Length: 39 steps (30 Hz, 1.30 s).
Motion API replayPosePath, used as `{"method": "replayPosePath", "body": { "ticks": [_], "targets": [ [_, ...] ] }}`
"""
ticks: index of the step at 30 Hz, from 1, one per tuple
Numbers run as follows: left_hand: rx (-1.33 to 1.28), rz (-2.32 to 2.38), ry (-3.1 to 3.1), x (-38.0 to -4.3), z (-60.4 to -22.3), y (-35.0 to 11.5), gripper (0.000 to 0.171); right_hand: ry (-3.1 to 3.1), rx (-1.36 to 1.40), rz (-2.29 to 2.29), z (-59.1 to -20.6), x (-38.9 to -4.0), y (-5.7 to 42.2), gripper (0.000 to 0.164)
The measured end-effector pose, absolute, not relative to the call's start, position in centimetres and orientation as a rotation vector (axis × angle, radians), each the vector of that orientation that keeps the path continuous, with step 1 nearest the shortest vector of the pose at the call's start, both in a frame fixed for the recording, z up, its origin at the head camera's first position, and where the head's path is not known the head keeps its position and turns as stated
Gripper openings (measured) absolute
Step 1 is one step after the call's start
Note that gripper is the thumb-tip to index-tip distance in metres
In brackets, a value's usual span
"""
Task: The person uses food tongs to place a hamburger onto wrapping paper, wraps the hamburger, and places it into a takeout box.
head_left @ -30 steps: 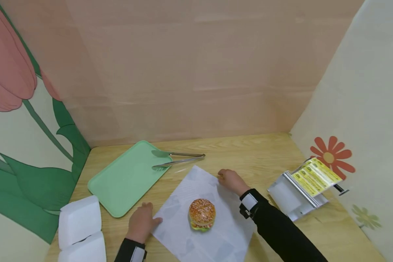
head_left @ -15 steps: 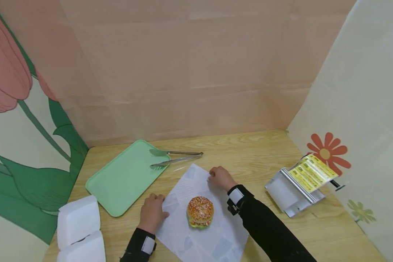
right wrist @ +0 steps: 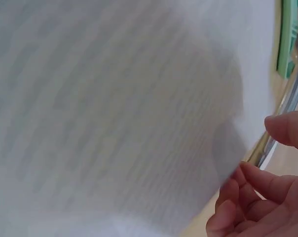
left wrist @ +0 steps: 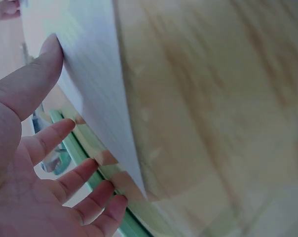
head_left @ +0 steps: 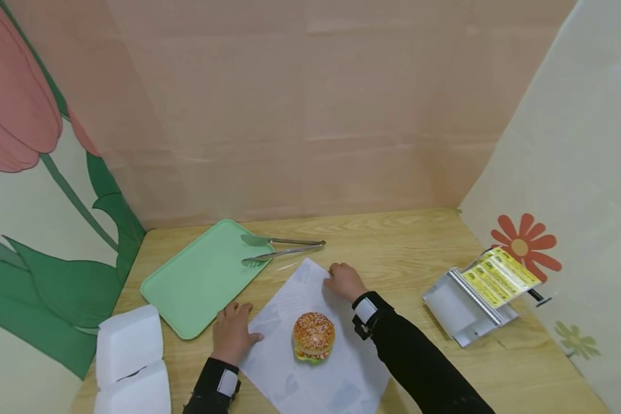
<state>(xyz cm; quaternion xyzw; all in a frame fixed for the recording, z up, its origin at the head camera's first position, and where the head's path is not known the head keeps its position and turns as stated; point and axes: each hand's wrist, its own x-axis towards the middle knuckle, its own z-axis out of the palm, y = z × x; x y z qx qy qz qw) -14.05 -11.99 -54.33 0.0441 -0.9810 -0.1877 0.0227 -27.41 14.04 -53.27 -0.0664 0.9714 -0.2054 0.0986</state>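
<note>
A hamburger (head_left: 314, 334) with a sesame bun sits near the middle of a sheet of wrapping paper (head_left: 352, 356), which lies cornerwise on the table. My left hand (head_left: 233, 333) is at the paper's left edge, fingers spread and thumb reaching over the sheet. In the left wrist view, the thumb (left wrist: 48, 59) overlaps the paper while the other fingers extend past its edge. My right hand (head_left: 345, 282) is at the upper right edge, close to the far corner. In the right wrist view, bent fingers (right wrist: 228, 197) meet the paper's edge, with the thumb (right wrist: 287, 131) apart from them.
A green tray (head_left: 202, 287) lies at the back left, metal tongs (head_left: 295, 249) resting partly on it. At the front left stands an open white takeaway box (head_left: 129, 351). A metal dispenser with a yellow label (head_left: 499, 279) stands on the right. Papered walls enclose the table.
My right hand has moved left along the paper's upper right edge toward the far corner. My left hand has moved forward and right along the left edge. Paper and hamburger have shifted slightly left.
</note>
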Motion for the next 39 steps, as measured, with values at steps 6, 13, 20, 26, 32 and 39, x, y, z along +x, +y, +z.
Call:
{"method": "replayPosePath", "body": {
  "ticks": [6,13,20,26,32,39],
  "targets": [
    [0.144,-0.601,-3.043,-14.0,-54.3,-12.0,0.072,2.823,-0.309,-0.785,-53.4,-27.2,13.6,0.038],
    [0.143,-0.599,-3.04,-13.9,-54.2,-12.1,0.073,2.836,-0.54,-0.915,-52.3,-25.9,13.0,0.013],
    [0.187,-0.606,-3.019,-13.8,-54.1,-12.2,0.07,2.812,-0.655,-1.023,-49.3,-23.3,13.4,0.01],
    [0.251,-0.582,-3.033,-13.6,-53.8,-12.2,0.064,2.852,-0.979,-0.854,-47.4,-21.1,14.0,0.011],
    [0.261,-0.586,-3.028,-13.6,-53.7,-12.0,0.063,2.927,-1.389,-0.652,-47.1,-19.7,14.8,0.011],
    [0.26,-0.568,-3.01,-13.5,-53.3,-12.1,0.046,2.912,-1.63,-0.572,-47.6,-17.5,15.2,0.013]
  ]
}}
